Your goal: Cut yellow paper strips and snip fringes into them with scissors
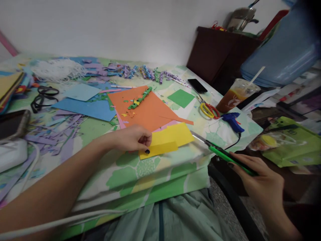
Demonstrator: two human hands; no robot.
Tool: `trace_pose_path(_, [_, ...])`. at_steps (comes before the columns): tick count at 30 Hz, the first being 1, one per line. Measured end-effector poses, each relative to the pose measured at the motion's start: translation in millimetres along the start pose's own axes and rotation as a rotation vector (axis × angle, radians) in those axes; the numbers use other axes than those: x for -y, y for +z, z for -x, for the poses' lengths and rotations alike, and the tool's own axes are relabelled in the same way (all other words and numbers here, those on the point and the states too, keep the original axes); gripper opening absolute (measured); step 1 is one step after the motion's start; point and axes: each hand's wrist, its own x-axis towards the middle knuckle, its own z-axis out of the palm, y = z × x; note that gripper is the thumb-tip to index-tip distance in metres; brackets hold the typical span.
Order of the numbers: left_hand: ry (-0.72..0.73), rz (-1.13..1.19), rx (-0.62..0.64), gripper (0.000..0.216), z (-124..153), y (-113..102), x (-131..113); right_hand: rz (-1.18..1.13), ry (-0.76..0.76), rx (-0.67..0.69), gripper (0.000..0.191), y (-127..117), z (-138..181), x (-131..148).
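Observation:
My left hand pinches the left edge of a folded yellow paper sheet that lies near the front edge of the table. My right hand grips a pair of green-handled scissors off the table's right corner. The metal blades point left toward the yellow paper and end just short of its right edge. An orange sheet lies right behind the yellow one, with a green paper strip and small paper scraps on it.
Blue sheets, a green square, yellow-and-red scissors, a blue glue gun, a phone and rolled paper pieces lie on the table. An iced drink cup stands at right. Purple scraps lie at left.

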Motion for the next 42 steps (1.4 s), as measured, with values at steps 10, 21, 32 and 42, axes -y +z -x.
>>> trace_pose_path(10, [-0.019, 0.142, -0.101, 0.015, -9, 12, -3, -0.110, -0.153, 0.127, 0.025, 12, -8, 14])
trace_pose_path(21, [-0.024, 0.102, -0.078, 0.011, -9, 4, 6, -0.219, -0.401, 0.386, 0.026, 36, -45, 36])
trace_pose_path(32, [0.019, 0.115, 0.010, 0.005, -7, 0, 6, -0.228, -0.441, 0.454, 0.021, 45, -58, 30])
trace_pose_path(42, [-0.025, 0.130, 0.014, 0.006, -9, 1, 6, -0.263, -0.444, 0.490, 0.026, 44, -59, 29])
